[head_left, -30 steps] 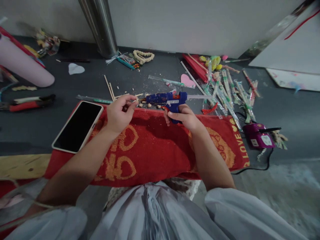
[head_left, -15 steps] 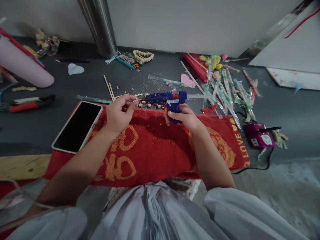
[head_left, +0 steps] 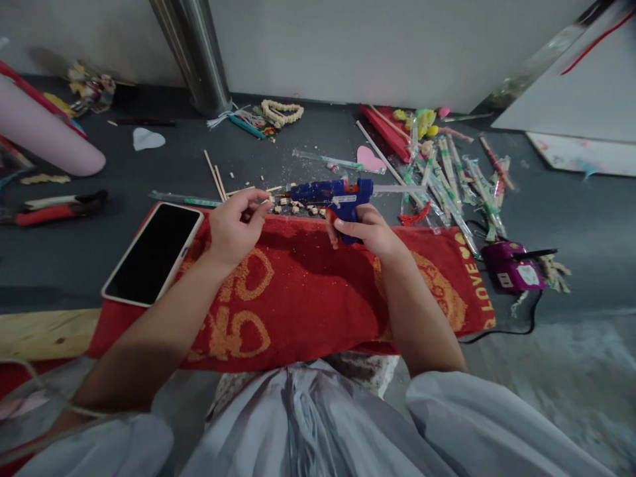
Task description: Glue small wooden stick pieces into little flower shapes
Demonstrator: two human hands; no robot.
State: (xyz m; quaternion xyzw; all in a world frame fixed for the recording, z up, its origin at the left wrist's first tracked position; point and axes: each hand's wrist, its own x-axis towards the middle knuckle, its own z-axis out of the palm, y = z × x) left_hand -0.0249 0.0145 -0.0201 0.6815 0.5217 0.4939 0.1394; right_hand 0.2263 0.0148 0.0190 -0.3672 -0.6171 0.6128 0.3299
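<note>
My right hand point(head_left: 365, 225) is wrapped round the handle of a blue hot glue gun point(head_left: 322, 193), its nozzle facing left. A whitish glue stick point(head_left: 397, 189) pokes out of the gun's back end. My left hand point(head_left: 237, 225) pinches a small pale wooden piece point(head_left: 269, 200) between thumb and fingertips, close to the nozzle; whether the two touch I cannot tell. Below and behind the gun lie several small cut wooden bits point(head_left: 313, 211). Under my forearms a red towel point(head_left: 318, 285) with orange patterns is spread.
A phone point(head_left: 154, 254) lies on the towel's left end. Pliers point(head_left: 59, 209) rest farther left, near a pink cylinder point(head_left: 50, 126). Wrapped sticks point(head_left: 447, 179) are heaped at the right, above a purple box point(head_left: 511, 266) with a black cable. A metal post point(head_left: 193, 59) stands behind.
The view has shifted very slightly. Both hands keep nearly the same place and grip, with the glue gun's nozzle still by the wooden piece.
</note>
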